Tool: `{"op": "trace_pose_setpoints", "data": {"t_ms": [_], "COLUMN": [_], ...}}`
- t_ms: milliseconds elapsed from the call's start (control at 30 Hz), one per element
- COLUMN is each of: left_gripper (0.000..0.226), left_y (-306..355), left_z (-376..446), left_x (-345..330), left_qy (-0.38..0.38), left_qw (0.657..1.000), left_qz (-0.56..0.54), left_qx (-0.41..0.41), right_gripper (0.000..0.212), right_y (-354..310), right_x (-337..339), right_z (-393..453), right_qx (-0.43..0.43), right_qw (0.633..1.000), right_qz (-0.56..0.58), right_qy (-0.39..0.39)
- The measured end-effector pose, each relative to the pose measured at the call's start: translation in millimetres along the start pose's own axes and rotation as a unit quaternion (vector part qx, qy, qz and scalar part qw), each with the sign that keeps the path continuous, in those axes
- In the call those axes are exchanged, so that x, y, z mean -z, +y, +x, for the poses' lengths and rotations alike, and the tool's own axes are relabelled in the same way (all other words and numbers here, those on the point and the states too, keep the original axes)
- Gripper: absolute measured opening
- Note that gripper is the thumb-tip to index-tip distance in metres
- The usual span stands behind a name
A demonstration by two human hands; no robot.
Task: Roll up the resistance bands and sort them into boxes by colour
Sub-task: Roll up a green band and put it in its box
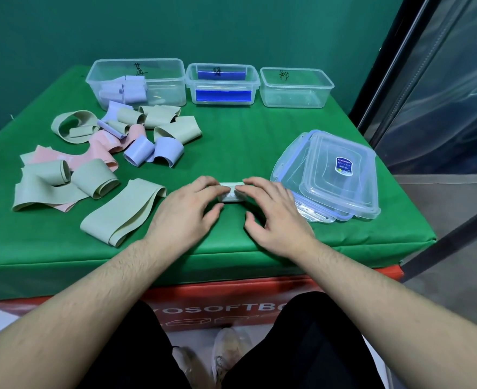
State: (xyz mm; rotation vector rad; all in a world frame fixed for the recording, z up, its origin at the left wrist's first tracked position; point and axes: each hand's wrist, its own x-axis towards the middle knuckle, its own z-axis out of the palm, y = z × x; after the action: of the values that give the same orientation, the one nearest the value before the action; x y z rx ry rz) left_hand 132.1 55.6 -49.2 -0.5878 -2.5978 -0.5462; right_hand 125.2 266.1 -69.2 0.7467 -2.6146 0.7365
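Near front edge of worktop [231,141], just left of lid stack [341,175]: rolled pale band [231,192] pinched at both ends, left hand [188,210] and right hand [273,211] fingers curled over it.
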Motion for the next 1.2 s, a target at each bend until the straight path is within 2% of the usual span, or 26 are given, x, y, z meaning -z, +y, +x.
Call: {"op": "trace_pose_setpoints", "data": {"t_ms": [267,700,867,1067,1200], "left_gripper": [0.041,0.033,0.036,0.041,0.035], "left_y": [-6.5,-8.5,-3.8,9.2,16.7], "left_z": [7.3,28.7,27.1,16.2,8.6], "left_x": [-5.3,-16.8,-19.7,-15.2,-11.9], "left_qy": [-0.025,-0.065,-0.053,-0.081,-0.075], "left_qw": [1.0,0.998,0.994,0.989,0.98], "left_qz": [0.018,-0.012,-0.07,-0.113,-0.172], "left_qx": [0.005,0.018,0.06,0.046,0.069], "right_gripper": [0.053,0.065,0.06,0.046,0.039], "right_y": [1.2,0.9,1.2,4.3,3.8], "right_x": [-0.4,-0.7,0.6,-0.6,0.4], "right_z": [3.2,3.1,2.2,0.4,-0.7], "right_qx": [-0.006,-0.029,-0.018,0.011,0.025], "right_qw": [1.0,0.998,0.998,0.997,0.996], "right_qz": [0.001,0.008,0.051,0.07,0.073], "right_qy": [-0.017,-0.058,-0.033,0.014,0.033]}}
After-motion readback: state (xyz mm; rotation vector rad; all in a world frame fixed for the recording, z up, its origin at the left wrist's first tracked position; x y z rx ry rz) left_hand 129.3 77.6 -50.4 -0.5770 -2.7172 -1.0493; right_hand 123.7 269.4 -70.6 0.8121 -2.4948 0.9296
